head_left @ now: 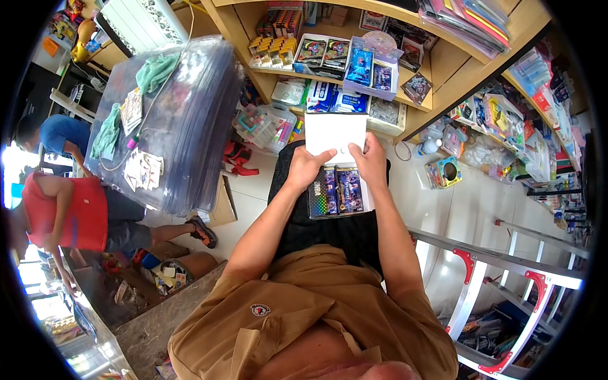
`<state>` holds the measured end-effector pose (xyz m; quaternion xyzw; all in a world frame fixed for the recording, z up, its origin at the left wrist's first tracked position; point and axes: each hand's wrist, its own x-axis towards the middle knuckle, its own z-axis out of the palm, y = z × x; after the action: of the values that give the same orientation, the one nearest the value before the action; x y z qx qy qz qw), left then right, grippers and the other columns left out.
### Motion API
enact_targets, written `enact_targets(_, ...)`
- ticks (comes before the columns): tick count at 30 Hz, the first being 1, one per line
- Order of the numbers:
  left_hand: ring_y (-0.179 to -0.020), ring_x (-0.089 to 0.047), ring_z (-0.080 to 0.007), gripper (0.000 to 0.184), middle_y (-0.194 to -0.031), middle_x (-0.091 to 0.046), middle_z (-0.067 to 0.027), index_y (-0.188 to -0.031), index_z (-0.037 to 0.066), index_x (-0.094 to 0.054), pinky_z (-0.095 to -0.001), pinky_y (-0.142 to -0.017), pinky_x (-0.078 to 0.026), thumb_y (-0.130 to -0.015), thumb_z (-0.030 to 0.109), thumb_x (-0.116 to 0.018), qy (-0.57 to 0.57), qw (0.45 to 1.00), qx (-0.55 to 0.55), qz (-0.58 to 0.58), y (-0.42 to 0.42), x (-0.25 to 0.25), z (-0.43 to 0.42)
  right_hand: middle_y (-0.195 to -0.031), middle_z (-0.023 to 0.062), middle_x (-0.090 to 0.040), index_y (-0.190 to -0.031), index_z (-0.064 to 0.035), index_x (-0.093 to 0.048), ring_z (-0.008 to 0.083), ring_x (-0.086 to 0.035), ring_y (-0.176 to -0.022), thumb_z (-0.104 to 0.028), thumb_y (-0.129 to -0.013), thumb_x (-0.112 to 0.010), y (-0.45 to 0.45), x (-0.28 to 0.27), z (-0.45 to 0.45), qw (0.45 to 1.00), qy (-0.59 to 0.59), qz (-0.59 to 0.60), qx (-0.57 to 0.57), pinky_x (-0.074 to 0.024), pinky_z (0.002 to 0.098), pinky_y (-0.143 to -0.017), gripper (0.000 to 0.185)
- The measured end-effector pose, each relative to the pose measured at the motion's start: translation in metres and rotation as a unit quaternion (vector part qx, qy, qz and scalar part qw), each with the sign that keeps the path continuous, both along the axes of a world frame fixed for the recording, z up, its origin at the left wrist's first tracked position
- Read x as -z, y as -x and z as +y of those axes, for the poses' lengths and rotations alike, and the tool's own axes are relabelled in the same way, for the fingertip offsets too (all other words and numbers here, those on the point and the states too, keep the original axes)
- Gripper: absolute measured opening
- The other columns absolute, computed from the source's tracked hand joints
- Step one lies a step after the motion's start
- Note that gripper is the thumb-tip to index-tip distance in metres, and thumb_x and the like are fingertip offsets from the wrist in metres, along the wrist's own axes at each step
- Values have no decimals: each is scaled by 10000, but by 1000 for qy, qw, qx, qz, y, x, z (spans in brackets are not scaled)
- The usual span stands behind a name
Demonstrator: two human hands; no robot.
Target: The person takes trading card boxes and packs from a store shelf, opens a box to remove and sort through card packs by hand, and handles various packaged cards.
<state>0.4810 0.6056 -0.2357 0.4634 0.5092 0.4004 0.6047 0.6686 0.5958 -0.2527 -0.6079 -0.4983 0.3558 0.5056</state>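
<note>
On my lap lies a display box of card packs (322,197), its white lid (335,132) raised and its inside face turned toward me. Dark, shiny packs (348,190) fill the box in two rows. My left hand (308,167) grips the lower left edge of the lid, thumb lying on the white face. At the lower right edge, my right hand (370,159) holds the same lid, its thumb near a small round cut-out. The fingers of both hands are mostly hidden behind the lid.
Ahead, a wooden shelf (418,101) bears open boxes of card packs (323,54). Left stands a tall stack of clear plastic sheets (190,126) with cloths and cards on top. Two people are at far left. A metal ladder (506,259) stands right.
</note>
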Motion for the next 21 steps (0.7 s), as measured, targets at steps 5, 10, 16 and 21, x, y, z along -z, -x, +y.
enact_targets(5, -898, -717, -162, 324, -1012, -785, -147, -1096, -108, -745, -319, -819, -553, -916, 156, -797, -14, 1000, 6, 22, 0, -1, 0, -1072, 190, -716, -1246, 24, -581, 273, -693, -963, -150, -861, -778, 1, -6, -1, 999, 23, -42, -13, -535, 396, -884, 466)
enact_targets(10, -892, -723, -179, 361, -983, -783, -181, -1094, -103, -741, -337, -825, -549, -912, 205, -795, -58, 996, 47, 58, 5, 4, 8, -1441, 274, -522, -1578, -32, -336, 413, -549, -1319, -175, -799, -838, -2, -44, 5, 993, -52, -105, -12, -455, 453, -1112, 938)
enact_targets(16, -852, -718, -210, 368, -959, -775, -200, -1088, -109, -734, -358, -808, -553, -897, 199, -797, -57, 987, 108, 102, 8, 4, 16, -1521, 216, -436, -1615, -87, -330, 413, -353, -1485, -219, -714, -886, -26, -99, 25, 811, -195, -515, -199, -298, 584, -1223, 1068)
enact_targets(21, -846, -720, -225, 343, -962, -774, -196, -1096, -103, -725, -370, -816, -558, -894, 167, -792, -68, 991, 99, 64, 3, 8, 20, -1224, 149, -611, -1588, -101, -380, 340, -602, -1150, -169, -720, -852, -24, -99, 38, 787, -109, -530, -298, -349, 537, -1180, 991)
